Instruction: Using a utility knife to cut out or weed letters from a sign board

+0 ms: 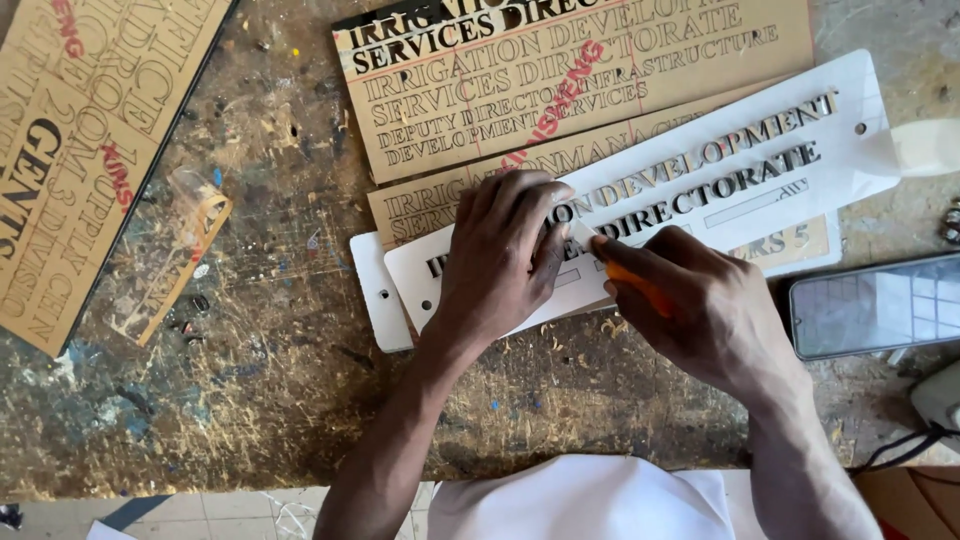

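Right, I see the white sign plate [700, 165] lying on the surface [280, 390], its long axis running from lower left up to upper right. My left hand [500, 260] presses flat on its lower-left part, fingers spread. My right hand [700, 310] sits just beside, closed on an orange tool [635, 285], tip at the plate's edge. Both hands nearly touch; left is nearer the plate's middle.

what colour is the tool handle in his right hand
Orange handle, gripped in the right hand; head view.
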